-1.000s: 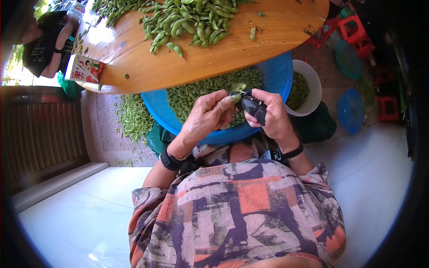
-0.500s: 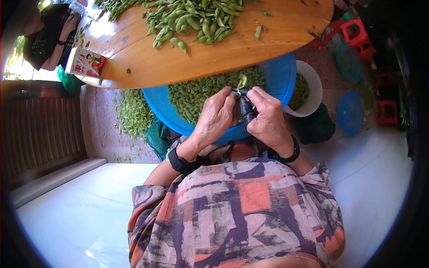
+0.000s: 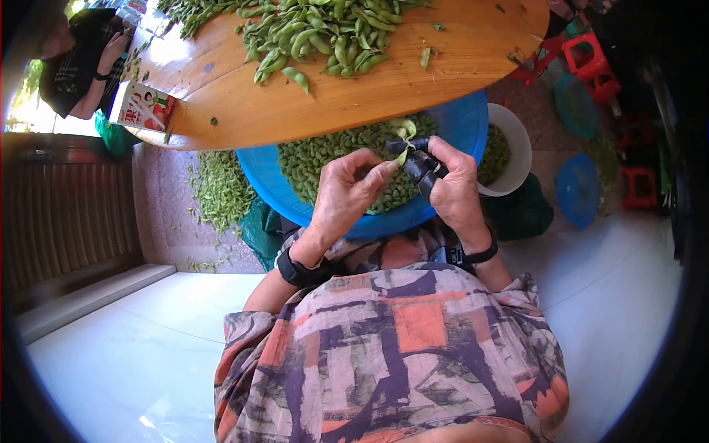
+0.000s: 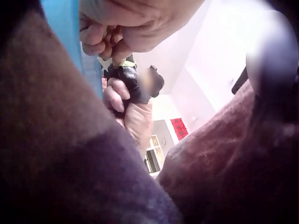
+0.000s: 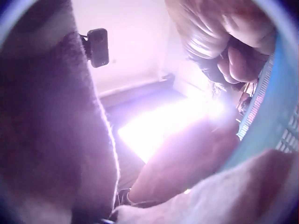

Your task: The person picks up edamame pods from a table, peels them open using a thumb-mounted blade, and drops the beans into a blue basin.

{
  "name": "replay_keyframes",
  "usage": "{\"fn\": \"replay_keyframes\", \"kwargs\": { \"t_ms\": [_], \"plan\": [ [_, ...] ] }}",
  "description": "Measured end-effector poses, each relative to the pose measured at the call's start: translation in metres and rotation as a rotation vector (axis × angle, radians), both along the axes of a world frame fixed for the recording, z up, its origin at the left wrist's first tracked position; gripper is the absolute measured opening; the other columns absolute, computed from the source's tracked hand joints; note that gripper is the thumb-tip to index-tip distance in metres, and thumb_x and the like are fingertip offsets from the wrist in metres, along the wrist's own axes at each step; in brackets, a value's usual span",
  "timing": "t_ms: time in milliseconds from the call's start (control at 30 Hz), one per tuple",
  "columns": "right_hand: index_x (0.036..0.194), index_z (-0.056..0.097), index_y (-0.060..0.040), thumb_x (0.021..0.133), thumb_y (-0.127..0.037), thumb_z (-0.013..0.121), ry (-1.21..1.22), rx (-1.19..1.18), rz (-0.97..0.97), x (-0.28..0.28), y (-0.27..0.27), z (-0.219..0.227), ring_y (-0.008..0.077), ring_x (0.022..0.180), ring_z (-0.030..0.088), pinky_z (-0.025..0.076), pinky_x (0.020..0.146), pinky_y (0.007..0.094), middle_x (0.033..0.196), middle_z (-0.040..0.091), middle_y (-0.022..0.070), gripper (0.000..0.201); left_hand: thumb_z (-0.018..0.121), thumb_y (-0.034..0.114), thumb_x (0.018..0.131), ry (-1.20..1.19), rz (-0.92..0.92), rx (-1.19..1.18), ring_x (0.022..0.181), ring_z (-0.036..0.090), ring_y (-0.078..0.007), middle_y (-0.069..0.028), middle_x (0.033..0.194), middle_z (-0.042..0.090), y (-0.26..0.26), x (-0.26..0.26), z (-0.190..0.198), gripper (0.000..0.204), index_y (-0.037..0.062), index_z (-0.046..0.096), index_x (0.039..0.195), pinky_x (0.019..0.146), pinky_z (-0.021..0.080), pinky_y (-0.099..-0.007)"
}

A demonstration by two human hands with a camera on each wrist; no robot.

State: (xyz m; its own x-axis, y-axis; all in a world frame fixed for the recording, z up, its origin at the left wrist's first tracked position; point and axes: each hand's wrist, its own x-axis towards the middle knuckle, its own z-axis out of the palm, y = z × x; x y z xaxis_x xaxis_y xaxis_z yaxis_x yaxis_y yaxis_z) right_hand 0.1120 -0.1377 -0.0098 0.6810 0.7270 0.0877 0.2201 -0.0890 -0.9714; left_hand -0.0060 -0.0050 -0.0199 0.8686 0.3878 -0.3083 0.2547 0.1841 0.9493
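My left hand (image 3: pixel 346 193) pinches a green edamame pod (image 3: pixel 402 156) between thumb and forefinger. On the right, my right hand (image 3: pixel 456 184) wears black coverings (image 3: pixel 422 171) on its thumb and forefinger, and these grip the pod's other end. A pale, curved piece of pod (image 3: pixel 404 126) sticks up above the black forefinger. Both hands are over a blue basin (image 3: pixel 473 136) that holds a heap of shelled green beans (image 3: pixel 317 168). In the left wrist view the black-covered fingers (image 4: pixel 125 74) meet the left fingertips. Glare washes out much of the right wrist view.
A wooden table (image 3: pixel 221 125) overhangs the basin's far side, bearing a pile of pods (image 3: pixel 317 33) and a drink carton (image 3: pixel 144 107). Empty-looking pods (image 3: pixel 220 188) litter the floor at left. A white bucket (image 3: pixel 523 151) stands right of the basin. Another person (image 3: pixel 81 66) sits far left.
My hands were pressed close together half a second ago; now their fingertips are slightly apart, with the pod showing between them. The right hand has turned, exposing more of its black coverings.
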Motion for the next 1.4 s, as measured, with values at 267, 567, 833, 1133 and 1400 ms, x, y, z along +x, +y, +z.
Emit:
{"fn": "replay_keyframes", "kwargs": {
  "t_ms": [267, 567, 833, 1133, 1400],
  "plan": [
    [0.095, 0.065, 0.0016, 0.079, 0.004, 0.061, -0.14, 0.033, 0.024, -0.001, 0.003, 0.004, 0.0092, 0.065, 0.05, 0.041, 0.059, 0.0234, 0.074, 0.055, 0.0013, 0.017, 0.055, 0.021, 0.099, -0.076, -0.03, 0.213, 0.057, 0.041, -0.0045, 0.0039, 0.063, 0.048, -0.011, -0.001, 0.007, 0.023, 0.0014, 0.056, 0.087, 0.049, 0.033, -0.0222],
    [0.11, 0.06, 0.0024, 0.086, -0.014, 0.066, 1.012, 0.345, 0.271, 0.011, -0.006, -0.01, 0.0003, 0.053, 0.041, 0.033, 0.045, 0.0137, 0.073, 0.054, -0.0038, 0.029, 0.05, 0.023, 0.101, -0.108, -0.088, -0.062, 0.053, 0.039, -0.0034, 0.0039, 0.064, 0.049, -0.004, -0.001, 0.012, 0.025, 0.0022, 0.057, 0.09, 0.046, 0.028, -0.0203],
    [0.102, 0.063, 0.0004, 0.089, -0.014, 0.063, 0.705, 0.202, 0.171, 0.0, -0.001, -0.005, 0.0003, 0.055, 0.044, 0.032, 0.046, 0.0161, 0.072, 0.055, -0.0033, 0.019, 0.05, 0.022, 0.101, -0.108, -0.068, -0.301, 0.052, 0.039, -0.0042, 0.0028, 0.068, 0.05, -0.001, -0.004, 0.006, 0.024, 0.0014, 0.059, 0.091, 0.046, 0.027, -0.0202],
    [0.097, 0.07, -0.0028, 0.083, -0.003, 0.067, 0.299, -0.058, 0.291, 0.017, -0.019, 0.018, 0.0009, 0.064, 0.048, 0.039, 0.054, 0.0204, 0.076, 0.061, -0.0041, 0.014, 0.059, 0.004, 0.092, -0.185, -0.199, 0.692, 0.096, 0.06, -0.0152, -0.0046, 0.102, 0.062, 0.024, -0.014, 0.006, 0.016, -0.0002, 0.065, 0.106, 0.083, 0.049, -0.0297],
    [0.091, 0.064, 0.0023, 0.075, -0.006, 0.073, 0.162, 0.036, 0.538, 0.027, -0.019, 0.015, 0.0114, 0.074, 0.054, 0.043, 0.067, 0.0262, 0.079, 0.059, 0.0056, 0.02, 0.058, 0.01, 0.096, -0.179, -0.192, 0.121, 0.075, 0.059, -0.0084, -0.0031, 0.09, 0.063, 0.014, -0.003, 0.027, 0.02, -0.0041, 0.061, 0.11, 0.071, 0.049, -0.0225]
  ]
}}
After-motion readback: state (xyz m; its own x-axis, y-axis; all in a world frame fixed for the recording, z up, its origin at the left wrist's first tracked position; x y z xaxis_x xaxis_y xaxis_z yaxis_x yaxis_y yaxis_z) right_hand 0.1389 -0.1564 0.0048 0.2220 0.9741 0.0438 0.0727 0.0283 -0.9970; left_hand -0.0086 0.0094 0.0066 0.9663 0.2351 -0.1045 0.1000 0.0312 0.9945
